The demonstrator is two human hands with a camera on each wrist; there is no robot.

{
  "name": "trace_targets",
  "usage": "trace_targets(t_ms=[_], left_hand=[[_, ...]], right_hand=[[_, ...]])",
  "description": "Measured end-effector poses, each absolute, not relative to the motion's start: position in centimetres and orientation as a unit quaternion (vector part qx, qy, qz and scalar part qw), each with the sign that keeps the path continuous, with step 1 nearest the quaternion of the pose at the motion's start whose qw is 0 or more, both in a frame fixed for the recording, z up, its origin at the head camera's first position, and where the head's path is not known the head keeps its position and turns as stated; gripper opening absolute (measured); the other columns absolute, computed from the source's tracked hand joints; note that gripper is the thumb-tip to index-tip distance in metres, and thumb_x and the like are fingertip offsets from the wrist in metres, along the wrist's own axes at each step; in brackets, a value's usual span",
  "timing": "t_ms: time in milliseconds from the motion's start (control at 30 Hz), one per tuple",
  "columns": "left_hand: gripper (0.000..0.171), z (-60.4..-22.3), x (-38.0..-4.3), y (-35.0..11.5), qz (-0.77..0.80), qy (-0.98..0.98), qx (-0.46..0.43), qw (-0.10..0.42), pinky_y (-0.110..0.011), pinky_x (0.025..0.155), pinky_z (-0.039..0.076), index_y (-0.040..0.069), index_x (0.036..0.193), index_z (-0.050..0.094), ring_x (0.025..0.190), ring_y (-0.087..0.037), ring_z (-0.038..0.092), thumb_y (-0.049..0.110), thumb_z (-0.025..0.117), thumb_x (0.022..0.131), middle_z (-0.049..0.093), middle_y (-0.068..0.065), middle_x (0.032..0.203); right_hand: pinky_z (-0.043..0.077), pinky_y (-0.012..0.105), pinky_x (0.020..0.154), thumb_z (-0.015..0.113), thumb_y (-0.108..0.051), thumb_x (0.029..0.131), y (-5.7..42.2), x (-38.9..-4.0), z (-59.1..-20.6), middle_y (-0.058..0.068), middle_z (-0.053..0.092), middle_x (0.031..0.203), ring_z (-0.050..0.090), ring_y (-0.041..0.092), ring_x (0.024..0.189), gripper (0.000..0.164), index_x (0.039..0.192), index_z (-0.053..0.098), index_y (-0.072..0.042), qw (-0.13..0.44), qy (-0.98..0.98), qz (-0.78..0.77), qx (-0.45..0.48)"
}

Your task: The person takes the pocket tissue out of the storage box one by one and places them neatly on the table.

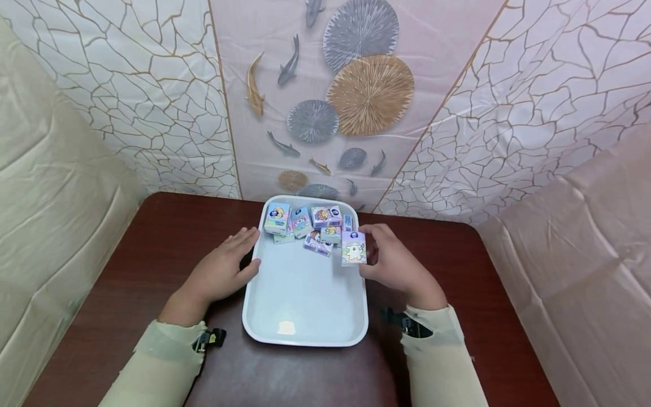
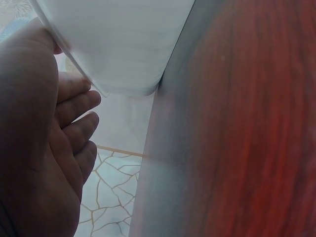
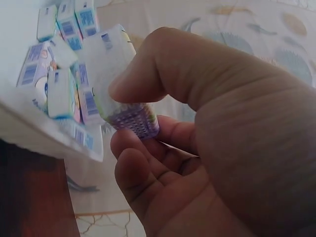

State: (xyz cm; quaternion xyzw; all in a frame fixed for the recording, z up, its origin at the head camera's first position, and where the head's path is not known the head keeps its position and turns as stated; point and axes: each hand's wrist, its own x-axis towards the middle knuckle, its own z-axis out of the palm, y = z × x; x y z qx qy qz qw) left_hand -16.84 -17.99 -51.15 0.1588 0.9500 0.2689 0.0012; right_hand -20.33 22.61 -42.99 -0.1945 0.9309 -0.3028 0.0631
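Note:
My right hand (image 1: 399, 263) pinches a small purple-and-white tissue pack (image 1: 353, 249) with a cartoon figure, above the tray's right rim. In the right wrist view the thumb presses one face of this pack (image 3: 109, 61), with the fingers beneath. The white tray (image 1: 305, 299) lies on the table; my left hand (image 1: 218, 271) rests against its left rim, fingers extended and holding nothing. Several other tissue packs fill the tray's far end, among them a blue-and-yellow pack (image 1: 277, 217), a blue pack (image 1: 300, 222) and a purple pack (image 1: 326, 216). Some overlap and are partly hidden.
The dark reddish-brown table (image 1: 147, 254) extends on both sides of the tray. Behind it hangs a patterned backdrop (image 1: 305, 147) with fish and round leaves. Pale cloth walls (image 1: 585, 254) stand at left and right.

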Motion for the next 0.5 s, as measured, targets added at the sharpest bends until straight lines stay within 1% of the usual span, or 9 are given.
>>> trace_targets(t_ms=[167,333,500], left_hand=[[0.075,-51.1,-16.8,-18.0,0.27,0.95,0.158,0.002,-0.059,0.142,0.025,0.011,0.177,0.035,0.174,-0.035,0.028,0.043,0.061,0.114,0.034,-0.009,0.185],[0.075,-51.0,-16.8,-18.0,0.269,0.95,0.158,0.004,-0.059,0.142,0.025,0.011,0.177,0.034,0.174,-0.035,0.028,0.044,0.061,0.114,0.034,-0.009,0.185],[0.075,-51.0,-16.8,-18.0,0.27,0.95,0.159,0.007,-0.059,0.142,0.025,0.011,0.177,0.034,0.174,-0.035,0.028,0.044,0.06,0.115,0.034,-0.009,0.185]], right_hand=[[0.064,0.032,0.083,0.092,-0.008,0.087,23.5,-20.1,-43.4,0.014,0.054,0.145,0.064,0.023,0.1,0.084,0.16,0.051,-0.002,0.064,0.932,-0.305,-0.186],[0.062,0.031,0.084,0.088,-0.003,0.087,24.4,-20.0,-43.6,0.016,0.053,0.148,0.065,0.024,0.102,0.084,0.161,0.048,-0.001,0.069,0.933,-0.304,-0.179],[0.061,0.03,0.084,0.083,-0.002,0.086,25.2,-19.8,-44.0,0.016,0.052,0.15,0.065,0.028,0.104,0.083,0.161,0.048,-0.001,0.071,0.935,-0.305,-0.168]])
